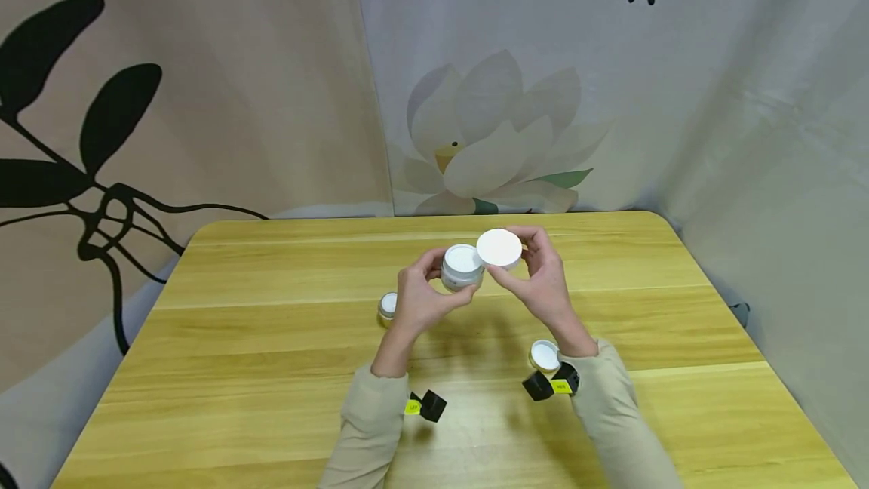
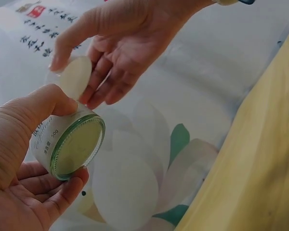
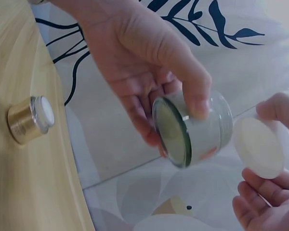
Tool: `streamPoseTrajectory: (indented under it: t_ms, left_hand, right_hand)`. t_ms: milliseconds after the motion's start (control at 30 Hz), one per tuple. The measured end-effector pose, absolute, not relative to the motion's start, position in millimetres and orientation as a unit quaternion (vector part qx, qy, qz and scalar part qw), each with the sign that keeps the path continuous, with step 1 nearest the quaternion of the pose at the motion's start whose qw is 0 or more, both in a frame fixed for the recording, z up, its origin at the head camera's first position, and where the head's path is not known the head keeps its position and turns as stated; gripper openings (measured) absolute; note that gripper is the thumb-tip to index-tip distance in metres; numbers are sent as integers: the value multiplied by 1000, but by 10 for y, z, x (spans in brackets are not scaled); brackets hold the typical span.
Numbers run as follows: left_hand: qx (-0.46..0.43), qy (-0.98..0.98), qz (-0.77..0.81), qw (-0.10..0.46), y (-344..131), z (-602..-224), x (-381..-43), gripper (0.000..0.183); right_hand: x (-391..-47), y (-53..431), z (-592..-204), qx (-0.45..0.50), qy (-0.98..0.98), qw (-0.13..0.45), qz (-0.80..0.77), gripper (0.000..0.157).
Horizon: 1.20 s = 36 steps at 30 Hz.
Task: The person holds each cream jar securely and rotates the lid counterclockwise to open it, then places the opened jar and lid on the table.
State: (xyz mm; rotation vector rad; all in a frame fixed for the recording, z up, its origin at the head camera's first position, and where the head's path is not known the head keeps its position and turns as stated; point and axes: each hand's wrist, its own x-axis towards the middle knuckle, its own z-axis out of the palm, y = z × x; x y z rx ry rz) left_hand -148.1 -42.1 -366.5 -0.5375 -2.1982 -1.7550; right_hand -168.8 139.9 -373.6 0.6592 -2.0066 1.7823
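Note:
My left hand [image 1: 426, 300] grips a glass cream jar [image 1: 462, 269] around its side, thumb in front and fingers behind. Pale cream-coloured glass with printed text and a greenish base shows in the left wrist view, where the jar [image 2: 77, 142] is tilted. A round white lid [image 1: 498, 248] is pinched at its edges by the thumb and fingers of my right hand [image 1: 545, 289]. The lid [image 3: 260, 148] is off the jar, close beside its mouth. Both hands are raised above the table.
On the wooden table [image 1: 271, 368], a small gold jar [image 3: 26, 122] with a white top stands beside the left forearm. A round white-topped item with a gold rim [image 1: 545, 355] lies near the right wrist. Patterned curtains [image 1: 285, 96] hang behind the table.

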Motion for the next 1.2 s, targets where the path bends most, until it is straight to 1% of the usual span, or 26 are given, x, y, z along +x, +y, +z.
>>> streamPoseTrajectory:
  t_ms: [200,333,500,800,867,1067,1200]
  left_hand:
    - [-183,-759,-608,142,-438,-3678,-1485,46]
    - [-176,-761,-608,143,-451,-3686,-1488,47]
    - [-170,-764,-606,141,-462,-3687,-1492,48]
    - [-169,-762,-609,141,-475,-3691,-1501,47]
    - [-170,-762,-609,142,-476,-3696,-1505,47]
    - [-172,-762,-607,144,-478,-3712,-1516,47]
    - [-169,-763,-608,142,-482,-3715,-1517,48]
  right_hand:
    - [-1635,1450,-3705,216,-730,189,620,48]
    - [-1682,1520,-3806,211,-732,196,618,47]
    - [-1677,1571,-3830,182,-752,199,601,51]
    - [-1521,1547,-3666,138,-801,187,551,44]
    - [-1535,1568,-3714,135,-807,186,544,43]
    - [-1677,1707,-4020,125,-822,189,523,44]
    - [-1715,1751,-4120,123,-839,196,492,45]
